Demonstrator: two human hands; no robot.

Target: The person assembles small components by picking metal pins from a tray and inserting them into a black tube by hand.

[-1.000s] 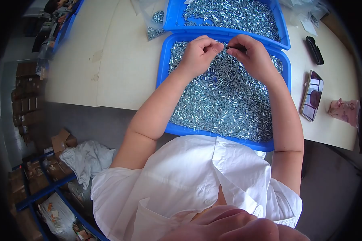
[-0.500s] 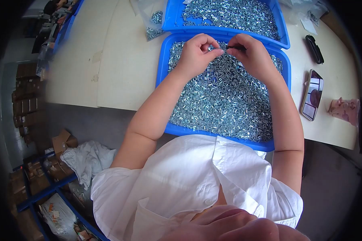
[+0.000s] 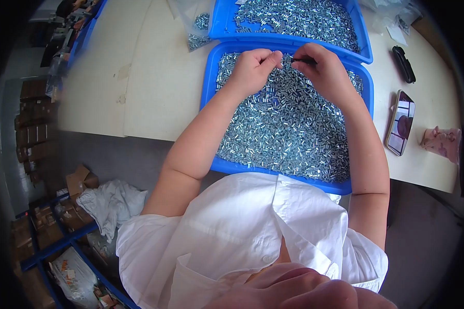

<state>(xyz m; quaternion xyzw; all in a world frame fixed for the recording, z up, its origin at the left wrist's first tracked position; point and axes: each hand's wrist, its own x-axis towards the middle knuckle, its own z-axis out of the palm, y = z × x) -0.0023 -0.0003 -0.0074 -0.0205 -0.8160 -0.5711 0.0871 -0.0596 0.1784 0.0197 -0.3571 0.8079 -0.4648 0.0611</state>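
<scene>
Over the far part of a blue tray [image 3: 207, 98] both hands are raised. The tray holds a thick layer of short, shiny metal cylinders [image 3: 283, 134]. My left hand [image 3: 253, 71] is closed, thumb against the curled forefinger; a tiny pale bit shows at the fingertips, too small to name. A short gap to its right, my right hand [image 3: 322, 69] pinches a small dark object [image 3: 305, 61], slim and black, its kind partly hidden by the fingers.
Behind stands a second blue tray [image 3: 367, 36] with similar metal pieces. A clear bag [image 3: 198, 38] of pieces lies to its left. On the right are a black case [image 3: 403, 64], a phone [image 3: 401, 123] and a pink patterned cup [image 3: 442, 141]. Cardboard boxes [image 3: 36, 126] are stacked at far left.
My left hand has drawn slightly up and left from the right hand, and its fingers have curled in more. The right hand has barely moved and keeps the dark object.
</scene>
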